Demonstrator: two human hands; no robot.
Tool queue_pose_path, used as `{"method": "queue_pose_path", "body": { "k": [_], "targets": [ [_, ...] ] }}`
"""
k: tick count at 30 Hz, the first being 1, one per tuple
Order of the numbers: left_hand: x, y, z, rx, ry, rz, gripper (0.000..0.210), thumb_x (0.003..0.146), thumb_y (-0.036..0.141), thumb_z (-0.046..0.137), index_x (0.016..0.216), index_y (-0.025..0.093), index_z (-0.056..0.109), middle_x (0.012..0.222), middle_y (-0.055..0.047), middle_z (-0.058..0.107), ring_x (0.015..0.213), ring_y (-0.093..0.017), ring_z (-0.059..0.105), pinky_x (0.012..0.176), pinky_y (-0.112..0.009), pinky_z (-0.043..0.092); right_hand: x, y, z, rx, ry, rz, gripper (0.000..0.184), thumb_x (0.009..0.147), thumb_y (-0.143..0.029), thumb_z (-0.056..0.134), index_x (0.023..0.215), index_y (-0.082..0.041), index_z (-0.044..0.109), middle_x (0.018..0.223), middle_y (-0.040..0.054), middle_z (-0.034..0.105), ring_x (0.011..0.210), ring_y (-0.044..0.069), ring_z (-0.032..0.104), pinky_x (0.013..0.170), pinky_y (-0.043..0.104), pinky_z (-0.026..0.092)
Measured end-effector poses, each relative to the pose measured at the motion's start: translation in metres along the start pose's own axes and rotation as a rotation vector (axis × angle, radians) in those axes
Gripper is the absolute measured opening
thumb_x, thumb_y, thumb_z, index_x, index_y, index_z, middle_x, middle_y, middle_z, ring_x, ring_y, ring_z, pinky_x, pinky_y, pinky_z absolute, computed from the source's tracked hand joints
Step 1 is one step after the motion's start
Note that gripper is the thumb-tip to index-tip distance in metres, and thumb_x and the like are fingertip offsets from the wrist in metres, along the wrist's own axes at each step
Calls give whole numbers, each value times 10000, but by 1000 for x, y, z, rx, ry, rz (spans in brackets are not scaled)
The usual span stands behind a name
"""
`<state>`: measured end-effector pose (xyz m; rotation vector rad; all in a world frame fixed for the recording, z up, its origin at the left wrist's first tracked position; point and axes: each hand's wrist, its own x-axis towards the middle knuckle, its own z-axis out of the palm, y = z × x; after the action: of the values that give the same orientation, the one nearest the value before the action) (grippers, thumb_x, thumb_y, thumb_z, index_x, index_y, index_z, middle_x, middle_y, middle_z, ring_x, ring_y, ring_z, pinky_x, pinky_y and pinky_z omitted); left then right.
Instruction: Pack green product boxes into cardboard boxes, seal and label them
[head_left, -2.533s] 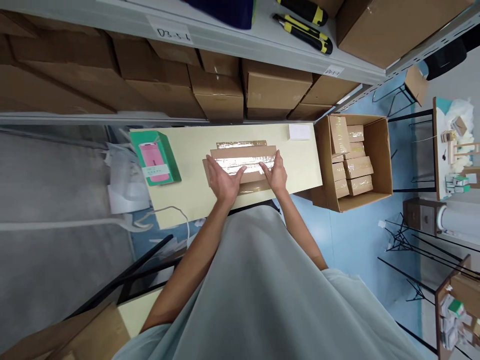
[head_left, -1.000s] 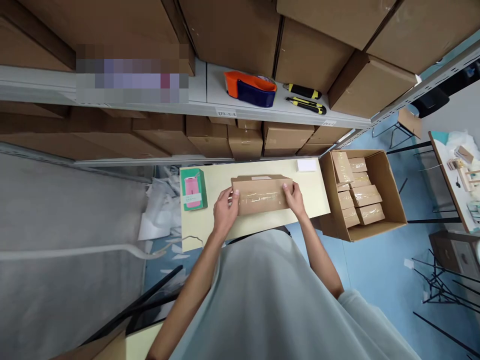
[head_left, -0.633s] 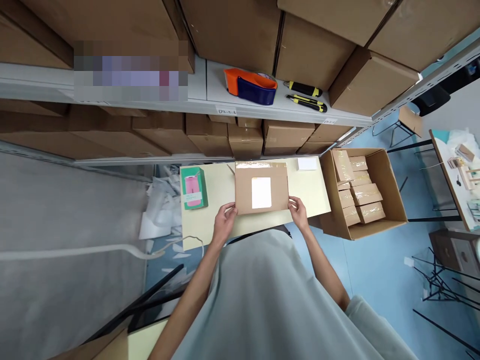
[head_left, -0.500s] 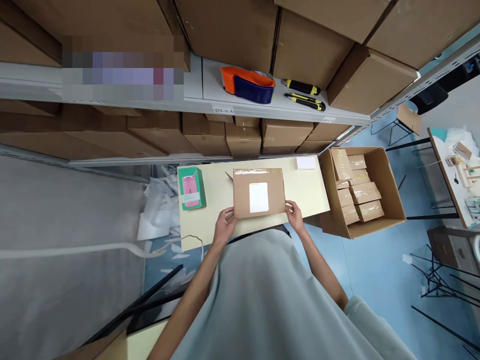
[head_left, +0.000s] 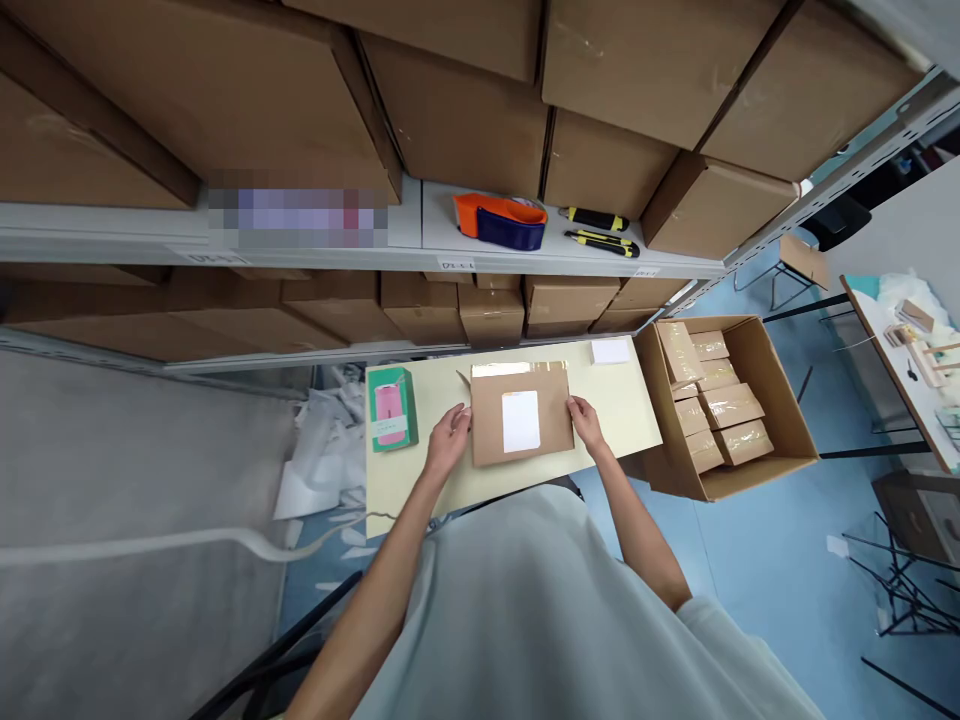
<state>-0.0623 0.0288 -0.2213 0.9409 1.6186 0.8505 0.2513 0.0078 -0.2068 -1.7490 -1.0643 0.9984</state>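
Box [head_left: 521, 415] now flipped label-up, flat on worktop [head_left: 615, 400]. My left hand [head_left: 448, 440] and right hand [head_left: 584, 423] press its side edges, fingers spread, not clamped. Taped seam now underneath.

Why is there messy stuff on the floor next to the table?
A heap of crumpled white paper scraps lies on the floor left of the pale yellow table, loose and untidy. On the table, the flat brown cardboard parcel with a white label sits straight, with the left hand and right hand at its sides.
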Motion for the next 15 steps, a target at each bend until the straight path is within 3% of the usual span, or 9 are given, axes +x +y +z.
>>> {"method": "queue_pose_path", "body": {
  "k": [4, 8, 11, 15],
  "targets": [
    [-23, 18, -13, -70, 26, 99, 811, 928, 794, 616, 1424, 154, 663, 1320, -217, 786, 1238, -344, 775, 1134, -539, 607, -17, -22, -11, 105, -6, 57, 723, 980, -820, 544, 1222, -184, 789, 1218, 170, 824, 1144, 313, 774, 1013, 493, 648],
    [-50, 28, -25, -92, 35, 135, 788, 910, 880, 593, 1256, 183, 713, 1188, -149, 797, 1140, -335, 792, 1090, -506, 634, -37, -34, -22, 142, 10, 63, 803, 1010, -863, 480, 1308, -185, 791, 1395, 197, 773, 1267, 342, 752, 1068, 510, 640],
    [-64, 21, -28, -54, 36, 100, 791, 874, 928, 593, 1170, 207, 721, 1101, -108, 796, 1100, -337, 793, 1098, -513, 626, -50, -29, -22, 128, 17, 90, 880, 972, -926, 477, 1317, -183, 798, 1459, 205, 748, 1339, 370, 718, 1069, 536, 644],
    [-71, 2, -27, 24, -31, -37, 780, 902, 880, 598, 1263, 197, 706, 1251, -144, 806, 1217, -345, 760, 1124, -511, 607, -59, -14, -21, 116, -41, 204, 984, 888, -1012, 490, 1308, -178, 800, 1488, 211, 734, 1371, 375, 703, 1094, 520, 625]
  ]
}}
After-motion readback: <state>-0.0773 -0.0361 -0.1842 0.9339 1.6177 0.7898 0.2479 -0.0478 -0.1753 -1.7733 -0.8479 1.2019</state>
